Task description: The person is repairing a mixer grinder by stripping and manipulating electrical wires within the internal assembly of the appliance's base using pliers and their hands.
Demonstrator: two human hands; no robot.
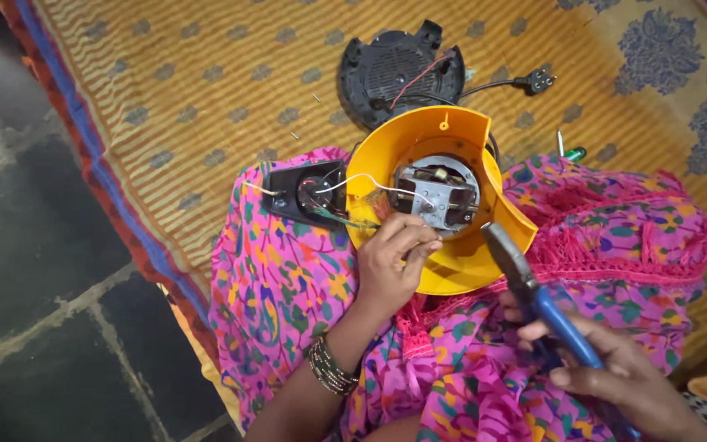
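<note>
Yellow housing [452, 262] sits tilted on your lap, open side up, motor [439, 192] exposed in the middle. Your left hand [394, 262] is at the housing's near-left rim, fingers [415, 237] pinched together on thin wires right beside the motor. Can't tell which wire. Your right hand [623, 376] is low right, fingers wrapped tight on the blue handles of the pliers [525, 282]. Plier jaws look closed, tip pointing up-left, touching or just over the housing's right rim; can't tell which.

Around it: black switch panel [308, 192] lies just left of the housing on the pink cloth [280, 286], tied to it by a white wire [362, 178] and coloured leads. Black base cover [398, 69] lies on the mat [206, 74] just behind the housing, partly hidden by its rim, red wire across it. Plug [538, 80] and cord run right of the cover. Green-handled screwdriver [570, 151] is on the mat, near the housing's right side.

Wires crowd the left side of the motor. Mat's left edge meets dark floor [34, 245]; open mat upper left and upper right.
</note>
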